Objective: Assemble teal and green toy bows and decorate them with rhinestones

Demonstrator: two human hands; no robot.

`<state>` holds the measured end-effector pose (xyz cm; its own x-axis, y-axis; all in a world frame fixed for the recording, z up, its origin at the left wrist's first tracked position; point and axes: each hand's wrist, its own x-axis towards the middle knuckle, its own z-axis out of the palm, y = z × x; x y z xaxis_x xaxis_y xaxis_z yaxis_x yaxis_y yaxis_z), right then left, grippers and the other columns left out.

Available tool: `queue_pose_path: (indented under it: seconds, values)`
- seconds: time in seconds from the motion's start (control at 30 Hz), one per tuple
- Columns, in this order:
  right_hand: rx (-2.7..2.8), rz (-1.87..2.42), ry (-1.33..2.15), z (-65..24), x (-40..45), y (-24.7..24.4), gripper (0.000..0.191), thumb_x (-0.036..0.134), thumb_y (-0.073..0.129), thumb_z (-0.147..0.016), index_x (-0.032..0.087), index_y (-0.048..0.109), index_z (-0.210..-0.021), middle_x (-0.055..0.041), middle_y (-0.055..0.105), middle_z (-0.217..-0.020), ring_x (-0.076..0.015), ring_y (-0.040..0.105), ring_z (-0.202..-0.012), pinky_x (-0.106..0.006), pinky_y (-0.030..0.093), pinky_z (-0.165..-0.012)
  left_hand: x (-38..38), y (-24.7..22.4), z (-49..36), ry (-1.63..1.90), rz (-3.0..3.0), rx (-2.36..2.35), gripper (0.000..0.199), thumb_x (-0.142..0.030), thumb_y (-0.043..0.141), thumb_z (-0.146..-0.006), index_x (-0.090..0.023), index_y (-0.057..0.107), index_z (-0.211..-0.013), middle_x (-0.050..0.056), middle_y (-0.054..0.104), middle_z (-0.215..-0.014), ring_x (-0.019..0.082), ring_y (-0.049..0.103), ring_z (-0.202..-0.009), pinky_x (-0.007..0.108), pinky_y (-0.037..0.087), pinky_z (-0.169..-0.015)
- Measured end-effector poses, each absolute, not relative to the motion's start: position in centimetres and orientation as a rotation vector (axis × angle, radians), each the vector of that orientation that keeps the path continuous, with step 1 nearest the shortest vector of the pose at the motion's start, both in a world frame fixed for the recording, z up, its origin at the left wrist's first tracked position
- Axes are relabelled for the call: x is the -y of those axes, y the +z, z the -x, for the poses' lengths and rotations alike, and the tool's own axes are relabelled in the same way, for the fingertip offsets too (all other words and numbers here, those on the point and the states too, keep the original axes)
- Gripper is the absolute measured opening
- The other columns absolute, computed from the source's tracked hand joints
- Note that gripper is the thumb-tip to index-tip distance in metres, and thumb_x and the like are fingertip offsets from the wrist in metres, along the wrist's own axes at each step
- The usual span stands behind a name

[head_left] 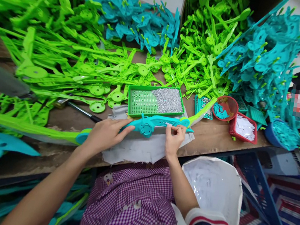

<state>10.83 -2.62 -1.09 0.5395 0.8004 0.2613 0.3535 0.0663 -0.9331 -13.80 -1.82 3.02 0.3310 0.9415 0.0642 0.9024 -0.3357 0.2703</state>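
The turquoise plastic bracket (154, 121), at 6 o'clock from the green tray (138, 107), is gripped by the left hand (108, 131); a small white piece (167, 124) is pinched by the right hand (175, 136). Light, stiff, slightly slick handling is expected; the hub is best held.

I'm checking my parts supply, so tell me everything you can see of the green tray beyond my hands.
The green tray is rectangular, shallow and apparently plastic, with a perforated floor. Small silvery pieces heap its right part; fewer lie scattered at left. It lies face-up on the brown bench, gray cloth showing by its near corners. The turquoise part overlaps its near edge in view; contact is unclear.
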Motion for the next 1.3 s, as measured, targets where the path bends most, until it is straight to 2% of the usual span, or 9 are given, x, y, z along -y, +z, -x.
queue_pose_path:
  seconds: [0.23,0.4,0.6,0.93,1.0,1.1,1.17,1.23,1.3]
  values:
    - [0.969,1.535,0.423,-10.8,2.7,-1.2,0.028,0.043,0.064,-0.084,0.023,0.054,-0.069,-0.0039,0.051,-0.087,-0.0188,0.052,-0.085,-0.035,0.049,-0.079,1.9,2.9,13.8,0.320,-2.423,-1.679,0.054,-0.056,0.034,-0.101,-0.024,0.060,-0.137,0.008,0.069,-0.128,0.031,0.066,-0.114,0.042,0.048,-0.095]
    - [1.000,1.540,0.447,-10.5,2.6,-1.0,0.026,0.043,0.064,-0.085,0.022,0.058,-0.071,-0.0049,0.052,-0.090,-0.0193,0.053,-0.087,-0.034,0.048,-0.077,1.9,2.7,13.9,0.316,-2.442,-1.678,0.053,-0.055,0.035,-0.101,-0.025,0.059,-0.138,0.008,0.070,-0.127,0.030,0.067,-0.112,0.043,0.048,-0.096]
    - [1.016,1.551,0.447,-10.8,2.8,-0.5,0.018,0.037,0.064,-0.085,0.022,0.062,-0.076,-0.0028,0.050,-0.089,-0.0155,0.048,-0.075,-0.030,0.044,-0.070,2.5,2.7,13.9,0.368,-2.509,-1.677,0.051,-0.053,0.038,-0.101,-0.024,0.060,-0.137,0.009,0.071,-0.126,0.030,0.068,-0.107,0.043,0.049,-0.093]
    - [1.183,1.628,0.431,-11.8,2.8,0.1,0.017,0.033,0.061,-0.088,0.022,0.064,-0.076,-0.0004,0.053,-0.081,-0.0165,0.050,-0.074,-0.031,0.042,-0.075,3.1,2.6,13.7,0.468,-2.579,-1.614,0.048,-0.049,0.045,-0.100,-0.021,0.061,-0.136,0.011,0.072,-0.122,0.030,0.069,-0.103,0.043,0.047,-0.093]
    - [1.272,1.614,0.486,-13.1,3.9,1.0,0.016,0.035,0.063,-0.087,0.021,0.067,-0.079,-0.0005,0.055,-0.082,-0.0165,0.052,-0.075,-0.032,0.044,-0.077,3.7,2.9,13.5,0.496,-2.597,-1.600,0.046,-0.047,0.047,-0.100,-0.021,0.062,-0.134,0.011,0.074,-0.118,0.028,0.070,-0.100,0.041,0.048,-0.089]
    - [1.382,1.516,0.665,-15.2,6.7,3.7,0.021,0.038,0.071,-0.083,0.022,0.071,-0.096,-0.0010,0.059,-0.087,-0.0166,0.056,-0.077,-0.032,0.046,-0.076,5.6,3.3,12.7,0.581,-2.642,-1.554,0.039,-0.041,0.051,-0.100,-0.021,0.064,-0.130,0.011,0.074,-0.114,0.024,0.069,-0.095,0.038,0.047,-0.084]
    - [1.331,1.455,0.631,-15.9,8.1,6.0,0.021,0.035,0.066,-0.088,0.022,0.071,-0.104,-0.0025,0.062,-0.094,-0.0168,0.059,-0.083,-0.031,0.047,-0.077,7.2,3.6,12.1,0.662,-2.684,-1.534,0.035,-0.036,0.054,-0.099,-0.021,0.064,-0.129,0.010,0.073,-0.113,0.022,0.068,-0.093,0.036,0.045,-0.082]
    - [1.343,1.340,0.541,-15.5,8.4,7.9,0.016,0.032,0.061,-0.092,0.022,0.070,-0.101,-0.0034,0.065,-0.096,-0.0175,0.060,-0.089,-0.031,0.047,-0.080,8.9,3.9,11.5,0.700,-2.717,-1.515,0.034,-0.033,0.056,-0.099,-0.022,0.062,-0.131,0.008,0.073,-0.111,0.021,0.067,-0.092,0.035,0.044,-0.082]
    - [1.597,1.204,0.608,-14.3,7.6,9.0,0.016,0.033,0.059,-0.094,0.022,0.071,-0.096,-0.0037,0.067,-0.092,-0.0180,0.062,-0.089,-0.032,0.047,-0.081,10.5,4.1,11.0,0.650,-2.718,-1.503,0.034,-0.032,0.056,-0.099,-0.024,0.061,-0.132,0.008,0.071,-0.110,0.021,0.065,-0.094,0.036,0.043,-0.084]
